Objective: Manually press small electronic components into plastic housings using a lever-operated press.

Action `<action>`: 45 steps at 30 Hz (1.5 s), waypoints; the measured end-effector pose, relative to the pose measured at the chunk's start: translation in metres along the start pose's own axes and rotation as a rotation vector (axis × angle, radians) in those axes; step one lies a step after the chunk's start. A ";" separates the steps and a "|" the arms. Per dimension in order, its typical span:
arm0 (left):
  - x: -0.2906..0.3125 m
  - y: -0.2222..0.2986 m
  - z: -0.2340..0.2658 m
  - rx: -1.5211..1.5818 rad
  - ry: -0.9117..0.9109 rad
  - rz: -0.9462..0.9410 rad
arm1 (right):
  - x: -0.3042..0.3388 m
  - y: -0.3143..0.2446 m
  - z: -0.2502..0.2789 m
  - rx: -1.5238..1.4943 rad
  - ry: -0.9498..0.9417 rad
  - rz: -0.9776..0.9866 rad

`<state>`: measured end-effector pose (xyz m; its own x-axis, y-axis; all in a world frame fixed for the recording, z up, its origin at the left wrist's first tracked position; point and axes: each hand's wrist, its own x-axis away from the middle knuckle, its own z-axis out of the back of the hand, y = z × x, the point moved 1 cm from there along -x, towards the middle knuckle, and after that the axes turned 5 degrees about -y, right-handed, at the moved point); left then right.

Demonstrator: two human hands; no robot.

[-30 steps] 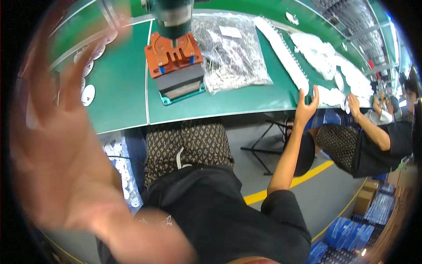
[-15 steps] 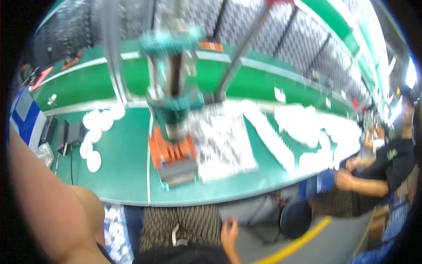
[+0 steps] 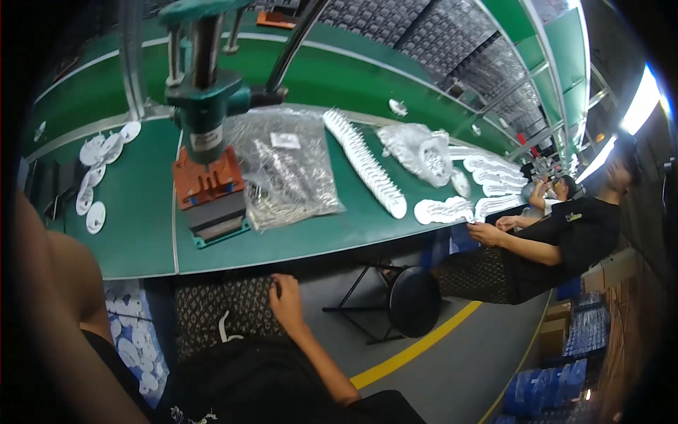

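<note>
My right hand is low, just in front of the table edge and over my patterned lap. Its fingers are curled in, and whatever they may hold is hidden. My left arm is bent up close along the left rim, its hand outside the picture. Beyond my right hand stands a green hand press over an orange fixture on a dark base. Right beside the press lies a clear plastic bag full of small metallic-looking parts. A long row of white discs runs along the table farther right.
Loose white discs and dark boxes sit at the left of the green table. White parts fill a blue-lined container below. A black stool stands right, near a co-worker handling white parts.
The view has swung right and steadied, so the press and table now appear farther left and higher. My right hand stays low before the table, its fingers still curled.
</note>
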<state>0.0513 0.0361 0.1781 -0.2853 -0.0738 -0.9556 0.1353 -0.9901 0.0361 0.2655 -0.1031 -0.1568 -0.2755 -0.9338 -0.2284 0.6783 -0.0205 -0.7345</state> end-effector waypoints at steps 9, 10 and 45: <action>-0.025 0.018 0.017 -0.152 -0.058 -0.087 | 0.032 0.010 0.002 0.017 0.049 -0.026; -0.026 0.019 0.018 -0.168 -0.072 -0.088 | 0.034 0.010 0.002 0.020 0.039 -0.042; 0.175 -0.206 0.075 -0.563 -0.586 0.976 | -0.016 -0.074 0.065 -0.155 0.328 0.254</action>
<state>-0.0974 0.2183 0.0254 -0.1959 -0.9251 -0.3252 0.8670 -0.3183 0.3834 0.2640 -0.1101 -0.0570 -0.3315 -0.7388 -0.5868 0.6495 0.2724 -0.7099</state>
